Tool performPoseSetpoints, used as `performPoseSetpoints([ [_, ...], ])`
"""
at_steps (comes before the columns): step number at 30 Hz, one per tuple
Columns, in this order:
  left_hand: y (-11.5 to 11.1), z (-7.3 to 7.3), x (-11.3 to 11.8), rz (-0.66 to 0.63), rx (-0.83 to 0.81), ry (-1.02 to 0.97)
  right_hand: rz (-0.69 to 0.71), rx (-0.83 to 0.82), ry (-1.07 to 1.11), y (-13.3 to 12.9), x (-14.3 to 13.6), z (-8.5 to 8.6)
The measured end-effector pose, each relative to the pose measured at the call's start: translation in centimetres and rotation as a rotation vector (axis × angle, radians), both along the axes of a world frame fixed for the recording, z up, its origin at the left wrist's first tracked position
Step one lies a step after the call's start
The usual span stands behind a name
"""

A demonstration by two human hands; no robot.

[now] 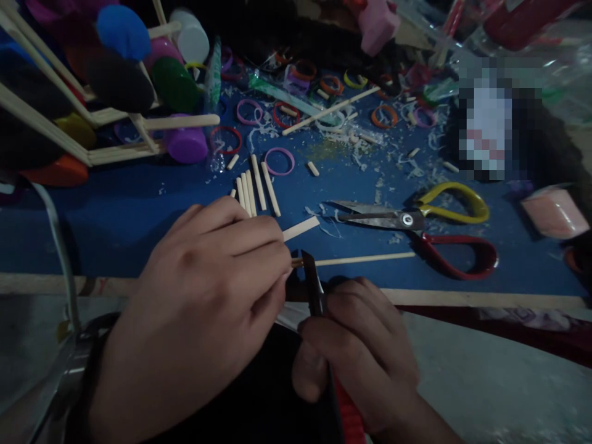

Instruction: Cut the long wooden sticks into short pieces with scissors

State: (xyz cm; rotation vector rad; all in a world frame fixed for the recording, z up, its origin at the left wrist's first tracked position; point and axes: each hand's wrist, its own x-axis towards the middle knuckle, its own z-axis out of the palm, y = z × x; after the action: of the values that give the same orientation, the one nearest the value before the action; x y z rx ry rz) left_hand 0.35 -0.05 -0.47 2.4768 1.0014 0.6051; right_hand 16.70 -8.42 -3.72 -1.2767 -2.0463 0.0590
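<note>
Right hand (361, 345) clasps the cutter (314, 287), blade across the thin stick (365, 259) on the near side of the blue tabletop (115, 228), left of the scissors (407, 220). Left hand (217, 271) pinches the stick close by: steady, square pressure, fingertips clear of that blade!

one head-worn camera looks forward and down, close over the blue tabletop (185, 246).

The table (115, 209) is blue. The scissors (407, 220) have one yellow and one red handle. One round cap (185, 137) is purple, another (124, 32) blue; the dim wrapped block (555, 211) looks pale pink.
</note>
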Motion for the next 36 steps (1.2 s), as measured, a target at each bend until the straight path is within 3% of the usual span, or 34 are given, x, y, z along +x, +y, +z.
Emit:
performPoseSetpoints([
  [4, 0.0, 0.0, 0.1, -0.005, 0.0, -0.002, -0.048, 0.04, -0.008, 0.4, -0.3, -0.2],
  [13, 0.0, -0.1, 0.1, -0.004, -0.004, -0.026, 0.147, 0.037, -0.058, 0.0, 1.5, -0.1],
  [23, 0.2, -0.1, 0.0, -0.013, -0.012, -0.004, -0.005, -0.038, 0.008, 0.0, -0.1, 0.4],
  [27, 0.2, -0.2, 0.1, -0.008, -0.014, -0.004, -0.106, 0.049, 0.032, 0.3, -0.7, 0.0],
  [36, -0.4, -0.8, -0.8, 0.02, 0.128, -0.054, -0.065, 0.08, -0.022, 0.4, -0.2, -0.6],
])
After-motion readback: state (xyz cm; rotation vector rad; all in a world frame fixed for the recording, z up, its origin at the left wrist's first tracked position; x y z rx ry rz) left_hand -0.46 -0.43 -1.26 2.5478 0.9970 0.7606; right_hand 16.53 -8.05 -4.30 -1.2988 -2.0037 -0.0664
